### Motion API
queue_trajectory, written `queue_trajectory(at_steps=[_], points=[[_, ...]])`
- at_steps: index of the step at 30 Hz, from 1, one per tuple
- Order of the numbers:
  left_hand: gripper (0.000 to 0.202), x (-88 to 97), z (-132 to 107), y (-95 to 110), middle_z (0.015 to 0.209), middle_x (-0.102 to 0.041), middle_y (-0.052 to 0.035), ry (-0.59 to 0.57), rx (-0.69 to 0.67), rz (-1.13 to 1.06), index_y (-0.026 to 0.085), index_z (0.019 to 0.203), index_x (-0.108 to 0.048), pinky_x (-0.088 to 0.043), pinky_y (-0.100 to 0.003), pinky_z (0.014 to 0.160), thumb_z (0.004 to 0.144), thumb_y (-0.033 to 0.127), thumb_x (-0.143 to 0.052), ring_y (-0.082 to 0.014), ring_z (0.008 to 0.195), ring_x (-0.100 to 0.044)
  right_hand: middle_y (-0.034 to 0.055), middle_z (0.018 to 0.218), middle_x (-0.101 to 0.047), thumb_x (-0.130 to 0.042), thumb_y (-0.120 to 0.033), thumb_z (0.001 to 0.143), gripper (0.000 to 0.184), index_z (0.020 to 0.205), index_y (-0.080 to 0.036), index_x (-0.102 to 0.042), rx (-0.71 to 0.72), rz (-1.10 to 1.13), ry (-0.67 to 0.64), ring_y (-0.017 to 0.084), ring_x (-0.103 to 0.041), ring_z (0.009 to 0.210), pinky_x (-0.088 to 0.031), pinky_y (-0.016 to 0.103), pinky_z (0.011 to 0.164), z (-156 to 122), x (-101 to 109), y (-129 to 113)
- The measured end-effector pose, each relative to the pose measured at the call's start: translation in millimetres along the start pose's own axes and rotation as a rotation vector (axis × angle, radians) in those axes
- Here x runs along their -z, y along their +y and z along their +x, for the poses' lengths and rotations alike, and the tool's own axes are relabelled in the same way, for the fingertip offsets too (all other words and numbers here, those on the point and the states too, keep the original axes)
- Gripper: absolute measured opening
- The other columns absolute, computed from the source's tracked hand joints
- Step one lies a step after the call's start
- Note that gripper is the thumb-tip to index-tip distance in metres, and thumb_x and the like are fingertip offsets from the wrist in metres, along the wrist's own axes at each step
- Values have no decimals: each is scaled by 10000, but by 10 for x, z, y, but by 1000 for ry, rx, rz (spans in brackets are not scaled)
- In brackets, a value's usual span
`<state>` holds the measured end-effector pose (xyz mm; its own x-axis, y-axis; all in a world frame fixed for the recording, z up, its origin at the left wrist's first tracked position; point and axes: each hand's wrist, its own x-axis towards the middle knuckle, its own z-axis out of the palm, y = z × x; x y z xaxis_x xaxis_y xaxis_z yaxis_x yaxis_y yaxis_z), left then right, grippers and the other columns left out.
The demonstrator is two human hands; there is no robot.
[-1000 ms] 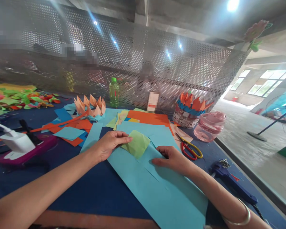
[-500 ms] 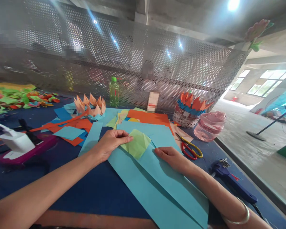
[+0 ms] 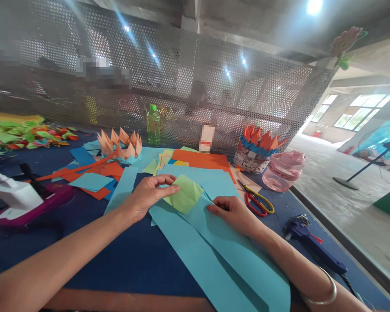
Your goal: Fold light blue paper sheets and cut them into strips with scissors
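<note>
My left hand [image 3: 147, 196] pinches the left edge of a folded light-green paper [image 3: 184, 195] that lies on a large light-blue sheet [image 3: 214, 251]. My right hand [image 3: 233, 212] is closed on the upper edge of that blue sheet, just right of the green paper, and the sheet is lifted into a fold running down towards me. More blue sheets lie under and behind it on the dark blue table [image 3: 123, 255].
Red-and-yellow scissors [image 3: 256, 200], a blue glue gun [image 3: 312, 247], a pink jar [image 3: 283, 171] and a basket with orange paper points [image 3: 255, 151] lie to the right. Orange and blue scraps, a paper crown [image 3: 120, 145], a green bottle [image 3: 153, 125] and a white charger [image 3: 14, 195] lie left. Mesh screen behind.
My right hand has slid left along the blue sheet and closed on its edge. The sheet has risen into a long fold. My left hand has stayed on the green paper.
</note>
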<state>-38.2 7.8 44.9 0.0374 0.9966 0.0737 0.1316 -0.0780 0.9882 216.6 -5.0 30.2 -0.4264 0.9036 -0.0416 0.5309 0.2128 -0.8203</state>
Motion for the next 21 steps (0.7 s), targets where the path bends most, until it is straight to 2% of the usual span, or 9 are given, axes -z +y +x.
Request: queue_trajectory(at_steps=[3, 5, 7, 9, 13, 16, 19, 21], points=[[251, 17, -8, 32, 883, -676, -15, 46, -17, 75, 196, 714, -714, -431, -278, 740, 562, 372, -811, -186, 827, -594, -40, 569, -380, -513, -533, 842, 418, 625, -177, -485, 18, -55, 35, 91, -352, 540, -239, 217, 466, -8, 4, -11], [271, 20, -18, 61, 734, -652, 3, 9, 0, 119, 187, 718, -699, -425, -275, 679, 570, 387, -805, -167, 713, -580, -44, 566, -357, -510, -508, 850, 408, 611, -180, -465, 40, -89, 52, 90, -333, 542, -233, 219, 474, -13, 4, -15], [270, 15, -23, 80, 677, -638, 6, -74, 15, 138, 179, 725, -681, -426, -275, 657, 610, 401, -782, -162, 676, -577, -48, 564, -334, -511, -476, 855, 395, 599, -184, -437, 62, -123, 69, 91, -315, 546, -226, 224, 485, -17, 3, -22], [267, 9, -20, 80, 722, -663, -6, -149, 30, 119, 177, 759, -658, -444, -282, 679, 634, 386, -769, -169, 708, -598, -50, 563, -317, -516, -447, 855, 385, 590, -186, -416, 76, -157, 91, 93, -304, 551, -223, 230, 496, -22, -2, -37], [401, 4, 2, 39, 820, -693, -8, -166, 39, 46, 195, 917, -580, -479, -299, 720, 603, 315, -799, -190, 800, -638, -51, 562, -315, -517, -411, 858, 369, 585, -183, -420, 96, -208, 133, 95, -301, 561, -232, 233, 513, -41, -34, -72], [467, -4, -1, 13, 847, -703, -16, -214, 67, 19, 204, 984, -554, -492, -301, 701, 609, 324, -806, -200, 806, -650, -53, 563, -330, -517, -388, 864, 353, 589, -178, -449, 132, -231, 161, 94, -300, 564, -239, 231, 521, -69, -73, -90], [344, -28, -33, 24, 834, -701, -23, -289, 74, 29, 193, 891, -619, -486, -283, 681, 657, 392, -775, -202, 790, -649, -55, 550, -339, -520, -367, 867, 331, 600, -176, -481, 160, -249, 175, 93, -293, 554, -246, 228, 519, -105, -105, -105], [297, -48, -62, 48, 761, -687, -20, -276, 72, 63, 184, 782, -658, -468, -267, 625, 685, 451, -744, -197, 722, -639, -56, 547, -364, -517, -355, 873, 304, 626, -178, -515, 172, -263, 169, 91, -303, 545, -249, 226, 516, -124, -118, -115]])
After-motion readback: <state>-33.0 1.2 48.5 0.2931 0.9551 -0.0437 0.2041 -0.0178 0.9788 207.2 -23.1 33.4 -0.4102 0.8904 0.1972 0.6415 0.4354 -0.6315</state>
